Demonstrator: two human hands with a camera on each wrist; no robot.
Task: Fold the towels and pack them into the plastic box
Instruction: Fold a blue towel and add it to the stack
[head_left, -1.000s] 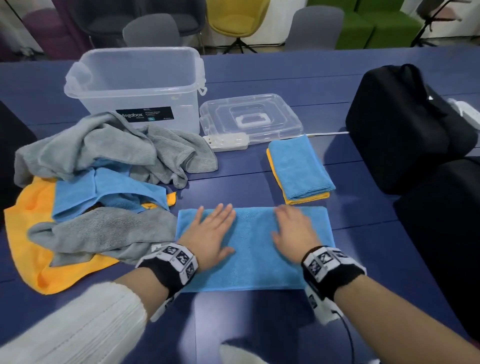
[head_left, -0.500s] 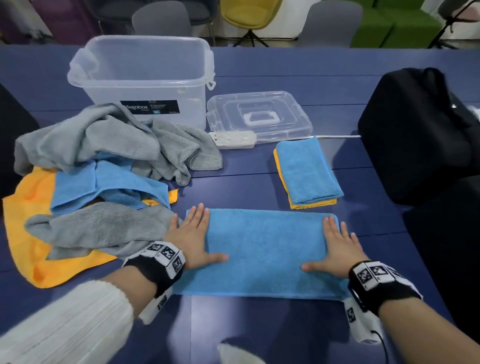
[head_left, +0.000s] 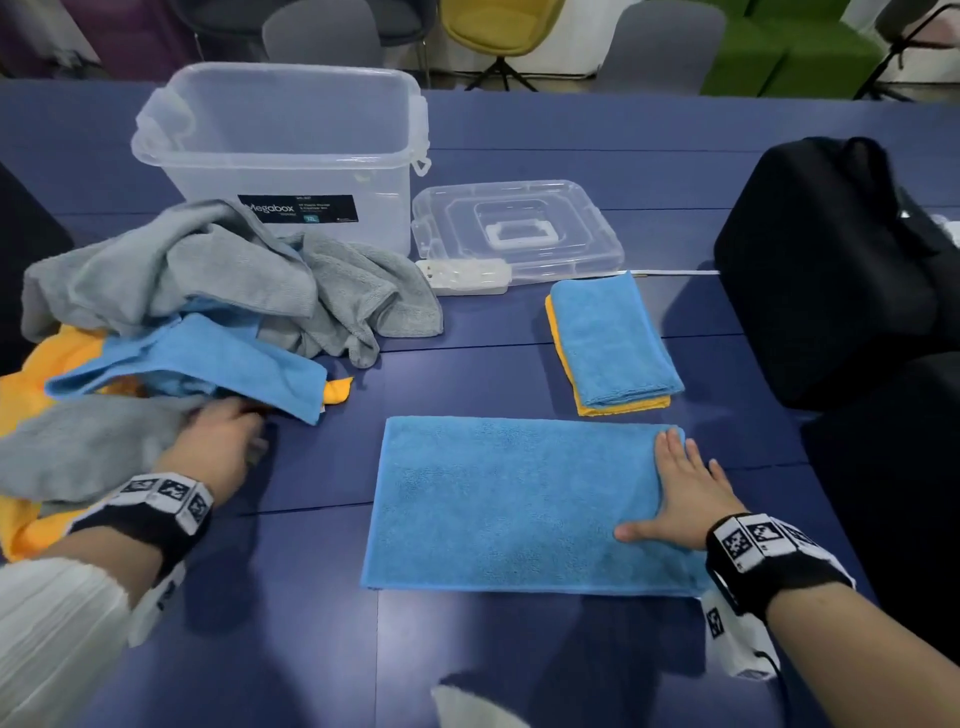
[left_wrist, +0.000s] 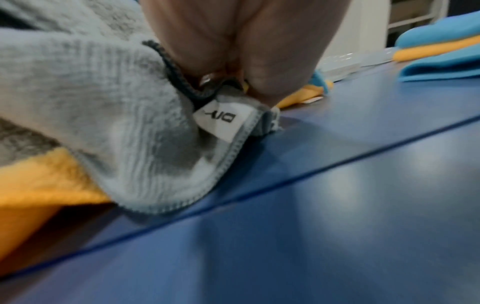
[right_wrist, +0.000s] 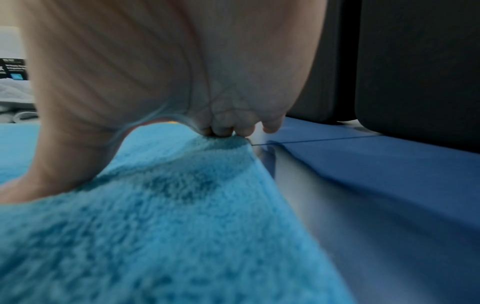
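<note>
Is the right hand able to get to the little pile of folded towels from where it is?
Probably yes. The right hand lies flat on the blue towel, and the folded pile sits just beyond it with only bare table between.

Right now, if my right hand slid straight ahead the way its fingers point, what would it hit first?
Your right hand lies flat on the blue towel, fingers pointing away from you. Past the towel's far edge comes bare table, then probably the folded blue and yellow stack, though it may pass just right of it.
</note>
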